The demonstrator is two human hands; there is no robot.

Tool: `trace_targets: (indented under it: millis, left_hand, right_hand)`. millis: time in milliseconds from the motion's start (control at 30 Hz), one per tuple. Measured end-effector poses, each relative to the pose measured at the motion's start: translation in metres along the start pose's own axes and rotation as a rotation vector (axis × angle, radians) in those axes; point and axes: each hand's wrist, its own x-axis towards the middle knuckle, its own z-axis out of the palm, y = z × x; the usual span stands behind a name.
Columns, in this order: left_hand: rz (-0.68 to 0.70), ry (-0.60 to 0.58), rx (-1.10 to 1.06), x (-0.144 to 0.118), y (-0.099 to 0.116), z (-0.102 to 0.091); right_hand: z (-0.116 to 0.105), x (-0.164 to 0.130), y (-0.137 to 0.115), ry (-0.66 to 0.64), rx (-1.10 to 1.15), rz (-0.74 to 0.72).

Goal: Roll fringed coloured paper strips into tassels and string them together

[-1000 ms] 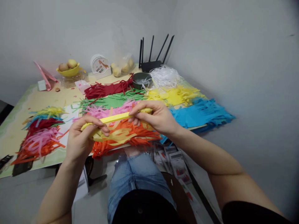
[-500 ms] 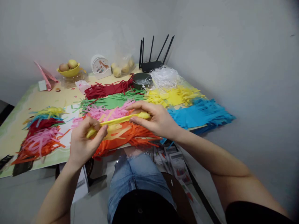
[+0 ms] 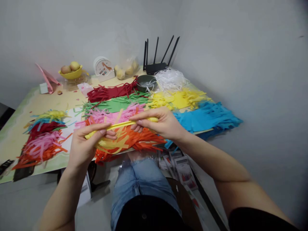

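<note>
Between my hands stretches a yellow tissue-paper tassel point(image 3: 121, 124), its middle rolled into a narrow band and pale fringe strips hanging below. My left hand point(image 3: 90, 138) pinches the left part between thumb and forefinger. With thumb and fingers, my right hand point(image 3: 156, 123) grips the right part, and a yellow end shows past the forefinger. Under the hands lie orange fringed paper point(image 3: 134, 139) and pink fringed paper point(image 3: 113, 115). Blue fringed paper point(image 3: 207, 117) is just right of my right hand.
Green point(image 3: 120, 104), dark red point(image 3: 113, 92) and yellow fringed paper point(image 3: 180, 99) lie farther back. White string point(image 3: 170, 78) sits beside a dark bowl point(image 3: 145, 83) and a black router point(image 3: 156, 67). Finished-looking coloured tassels point(image 3: 45, 138) rest at left, near a phone point(image 3: 24, 171).
Both hands have shifted their grip on the yellow paper, fingers now straighter. The band between them looks narrower, and more loose strips hang beneath my left hand.
</note>
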Motion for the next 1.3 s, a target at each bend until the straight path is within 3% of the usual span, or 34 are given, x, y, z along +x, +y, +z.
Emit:
trace_targets:
  millis: [167, 300, 400, 500, 633, 833, 900, 967, 1067, 1133, 1233, 1300]
  left_hand:
    - [0.047, -0.021, -0.086, 0.007, -0.011, -0.001]
    - [0.141, -0.091, 0.002, 0.008, -0.023, -0.011]
    - [0.171, -0.151, 0.167, 0.011, -0.021, -0.023]
    - [0.239, -0.273, 0.464, 0.019, -0.006, -0.029]
    - [0.451, -0.33, 0.745, 0.032, 0.014, -0.017]
    - [0.458, -0.48, 0.877, 0.047, 0.004, -0.003]
    - [0.569, -0.451, 0.98, 0.047, -0.006, -0.005]
    - [0.791, -0.372, 1.119, 0.044, -0.015, -0.008]
    - [1.171, -0.222, 1.235, 0.039, -0.025, -0.01]
    - [1.325, -0.155, 1.244, 0.039, -0.029, -0.013]
    - [1.377, -0.101, 1.255, 0.04, -0.035, -0.02]
    - [1.328, -0.072, 1.231, 0.04, -0.041, -0.026]
  right_hand:
    - [-0.008, 0.008, 0.008, -0.087, 0.119, 0.051]
    - [-0.019, 0.011, 0.009, -0.13, -0.094, -0.015]
    - [-0.026, 0.011, 0.007, -0.172, -0.352, -0.114]
    - [-0.027, 0.013, 0.005, -0.222, -0.609, -0.219]
    - [-0.023, 0.017, 0.002, -0.32, -0.82, -0.353]
    - [-0.021, 0.013, -0.001, -0.395, -0.907, -0.414]
    - [-0.022, 0.011, 0.0, -0.41, -0.87, -0.337]
    - [-0.021, 0.013, 0.005, -0.378, -0.758, -0.176]
    - [-0.016, 0.024, 0.02, -0.309, -0.432, 0.116]
    - [-0.009, 0.032, 0.035, -0.33, -0.142, 0.251]
    - [0.007, 0.039, 0.052, -0.341, 0.228, 0.327]
    - [0.017, 0.041, 0.058, -0.287, 0.352, 0.327]
